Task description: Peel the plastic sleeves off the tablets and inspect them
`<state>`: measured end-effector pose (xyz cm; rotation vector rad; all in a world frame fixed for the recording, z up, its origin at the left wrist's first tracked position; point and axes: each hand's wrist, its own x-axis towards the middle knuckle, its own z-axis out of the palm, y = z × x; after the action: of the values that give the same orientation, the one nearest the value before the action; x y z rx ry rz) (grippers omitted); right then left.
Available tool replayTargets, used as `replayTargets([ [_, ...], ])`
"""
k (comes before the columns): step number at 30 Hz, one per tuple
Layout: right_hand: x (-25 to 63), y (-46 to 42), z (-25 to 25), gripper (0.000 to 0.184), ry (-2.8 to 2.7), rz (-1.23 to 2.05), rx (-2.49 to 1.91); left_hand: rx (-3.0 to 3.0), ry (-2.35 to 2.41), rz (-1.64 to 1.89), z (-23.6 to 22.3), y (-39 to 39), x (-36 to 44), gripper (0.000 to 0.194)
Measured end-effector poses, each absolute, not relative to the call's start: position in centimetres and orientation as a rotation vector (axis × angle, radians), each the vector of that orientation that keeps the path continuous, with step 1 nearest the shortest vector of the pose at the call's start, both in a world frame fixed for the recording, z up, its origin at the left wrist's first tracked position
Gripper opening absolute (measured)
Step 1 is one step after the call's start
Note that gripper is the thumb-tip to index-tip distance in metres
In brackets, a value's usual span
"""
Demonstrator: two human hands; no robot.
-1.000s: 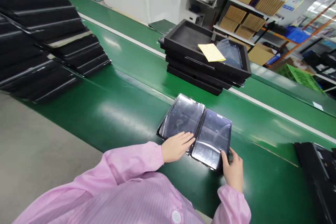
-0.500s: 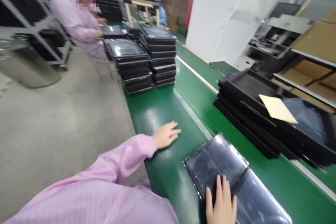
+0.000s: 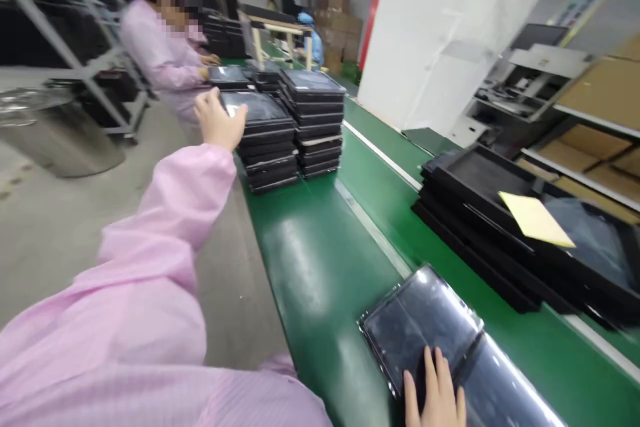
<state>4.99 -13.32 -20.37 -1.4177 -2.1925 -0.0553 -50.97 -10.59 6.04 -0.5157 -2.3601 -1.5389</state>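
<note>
My left hand (image 3: 218, 121) is stretched far out to the left, fingers spread open, right at the near edge of the top tray of a stack of black trays (image 3: 263, 140) on the green belt. That top tray holds a glossy bagged item. My right hand (image 3: 435, 397) lies flat, fingers extended, on a black tray (image 3: 425, 327) with two shiny plastic-wrapped panels, at the bottom of the view. Neither hand grips anything.
A taller second stack of black trays (image 3: 315, 120) stands behind the first. At the right another black tray stack (image 3: 480, 213) carries a yellow sheet (image 3: 536, 219). A person in a pink coat (image 3: 165, 53) works at the far left. The green belt (image 3: 320, 253) has a white stripe.
My left hand lifted off the belt and reached up and left to the tray stack. My right hand stayed flat on the near tray. The view turned left since the first frame.
</note>
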Motion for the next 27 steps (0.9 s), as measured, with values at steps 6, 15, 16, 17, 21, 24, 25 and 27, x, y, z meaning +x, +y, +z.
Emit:
replayTargets([
  [6, 5.4, -13.9, -15.8, 0.051, -2.126, 0.485, -1.473, -2.110, -1.863, -1.144, -4.8, -9.0, -33.6, 0.038],
  [15, 11.6, -6.7, -11.8, 0.047, -1.769, 0.528, -1.655, -3.062, -1.212, -0.690, -13.7, -12.5, -13.8, 0.045],
  [16, 11.3, -5.2, -11.9, 0.047, -1.788, 0.549, -1.651, -3.011, -1.303, -0.711, -13.9, -12.3, -14.2, 0.048],
  [17, 10.9, -3.7, -12.1, 0.046, -1.805, 0.568, -1.648, -2.931, -1.430, -0.750, -14.3, -12.2, -14.9, 0.049],
  [21, 9.3, 1.0, -12.8, 0.038, -1.833, 0.639, -1.654, -2.590, -1.989, -0.898, -16.5, -12.5, -19.2, 0.057],
  [24, 9.1, 1.7, -12.9, 0.032, -1.816, 0.670, -1.652, -2.602, -2.184, -0.837, -17.8, -13.5, -21.2, 0.064],
  [25, 9.0, 1.3, -12.8, 0.031, -1.808, 0.672, -1.648, -2.638, -2.197, -0.803, -18.0, -13.8, -21.5, 0.064],
  [27, 8.8, 0.1, -12.4, 0.031, -1.810, 0.670, -1.625, -2.724, -2.185, -0.742, -18.0, -14.1, -21.7, 0.065],
])
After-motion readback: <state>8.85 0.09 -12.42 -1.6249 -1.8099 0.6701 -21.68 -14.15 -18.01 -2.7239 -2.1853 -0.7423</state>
